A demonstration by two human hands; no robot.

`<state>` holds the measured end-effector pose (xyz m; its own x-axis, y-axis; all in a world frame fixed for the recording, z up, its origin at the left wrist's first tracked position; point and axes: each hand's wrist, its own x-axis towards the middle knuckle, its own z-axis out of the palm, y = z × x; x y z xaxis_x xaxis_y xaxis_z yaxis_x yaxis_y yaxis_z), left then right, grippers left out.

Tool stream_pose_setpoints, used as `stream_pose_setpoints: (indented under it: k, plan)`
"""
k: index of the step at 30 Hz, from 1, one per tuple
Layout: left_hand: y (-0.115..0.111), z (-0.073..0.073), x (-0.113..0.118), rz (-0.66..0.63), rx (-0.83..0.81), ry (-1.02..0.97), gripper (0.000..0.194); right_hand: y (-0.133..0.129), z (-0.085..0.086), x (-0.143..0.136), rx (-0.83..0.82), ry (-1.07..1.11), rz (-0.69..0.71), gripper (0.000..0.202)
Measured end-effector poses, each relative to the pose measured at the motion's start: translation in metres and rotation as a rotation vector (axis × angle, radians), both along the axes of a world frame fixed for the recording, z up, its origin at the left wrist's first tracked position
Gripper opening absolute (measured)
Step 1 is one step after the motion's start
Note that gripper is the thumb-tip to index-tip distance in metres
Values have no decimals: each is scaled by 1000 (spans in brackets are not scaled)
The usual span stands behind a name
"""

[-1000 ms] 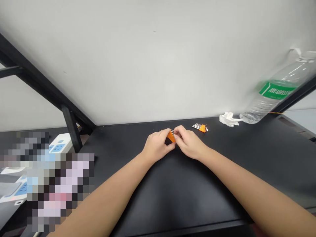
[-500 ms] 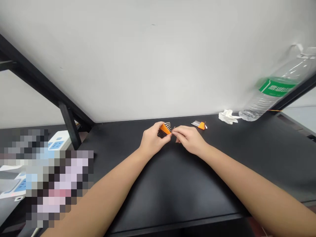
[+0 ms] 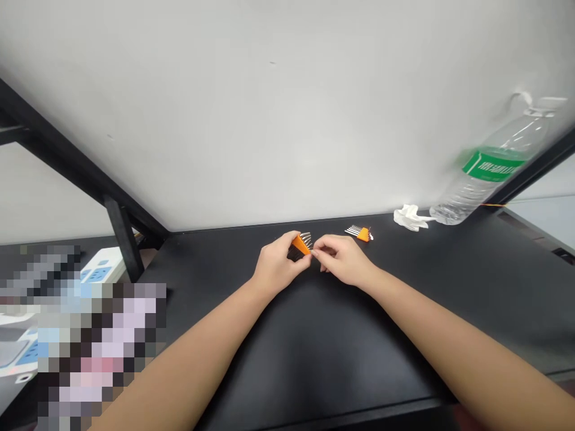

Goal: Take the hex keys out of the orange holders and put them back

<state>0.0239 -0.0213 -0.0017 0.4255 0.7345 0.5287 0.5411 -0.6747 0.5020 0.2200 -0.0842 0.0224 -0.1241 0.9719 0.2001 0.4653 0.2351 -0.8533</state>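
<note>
A smooth black tabletop runs beneath both forearms, its front edge on the near side of a wedge-shaped orange plastic holder with a row of slim silvery metal rods showing on its far right side. The bare left hand is just left of this holder and grips it, thumb and fingers bent round its ends, a gap left inside the curl. The bare right hand is just right of the holder, thumb and index finger drawn close at its near right end; a small glint of metal shows there, but whether they have hold of a rod I cannot tell. Beyond the held holder and to its right lies a second orange plastic holder, rods pointing left. Farther right of the held holder come a crumpled white tissue and a clear ribbed plastic bottle with a green label; behind the holder rises a pale grey wall
</note>
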Motion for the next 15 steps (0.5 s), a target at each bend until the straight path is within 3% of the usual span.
stream_pose_setpoints:
  k: [9,12,15]
  plan:
    - [-2,3,-2,-94,-36,37,42,6,-5,11,202,-175,134,22]
    - [-2,5,-3,-76,-17,108,42,9,-6,15,277,-383,37,20]
    - [0,6,-4,-31,14,199,42,15,1,32,251,-610,-184,19]
